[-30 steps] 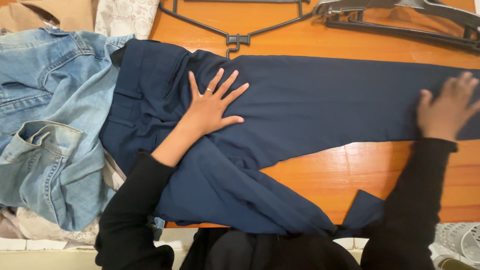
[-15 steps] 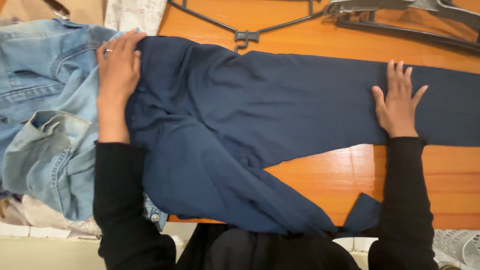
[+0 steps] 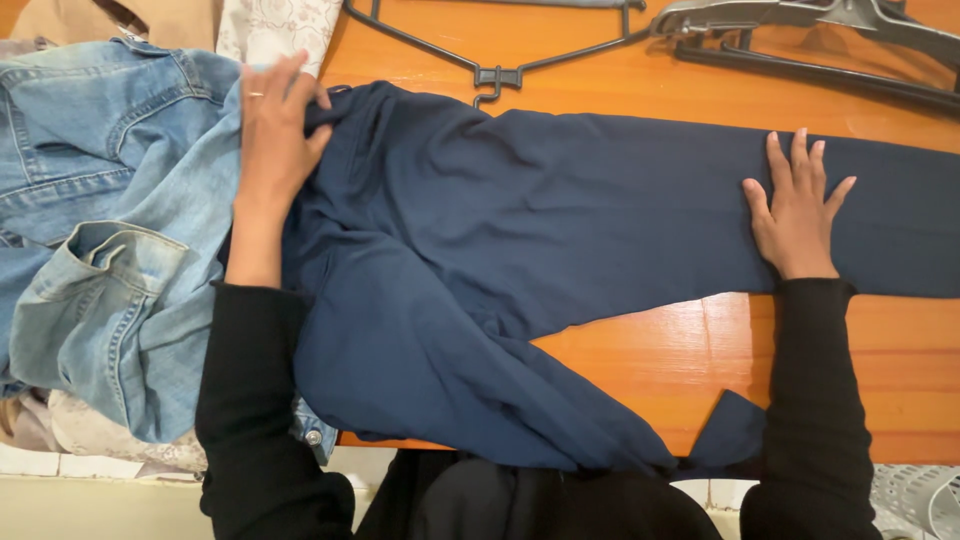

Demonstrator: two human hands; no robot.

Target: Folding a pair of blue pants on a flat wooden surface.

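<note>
A pair of navy blue trousers (image 3: 520, 220) lies across an orange wooden table (image 3: 780, 350), one leg stretched to the right, the other drooping over the near edge. My left hand (image 3: 272, 135), with a ring on one finger, grips the waistband at the trousers' left end, thumb hooked over the cloth. My right hand (image 3: 795, 210) rests flat with spread fingers on the stretched leg. Both arms wear black sleeves.
A light blue denim jacket (image 3: 100, 230) is heaped at the left, over pale patterned cloth (image 3: 275, 30) and a tan garment (image 3: 140, 20). Black hangers (image 3: 495, 70) lie at the table's far edge, more hangers (image 3: 830, 40) at top right. A white perforated basket (image 3: 920, 495) is bottom right.
My left hand went from lying flat on the trousers' seat to the waistband at the left and took hold of it. My right hand slid left along the leg and now lies still.
</note>
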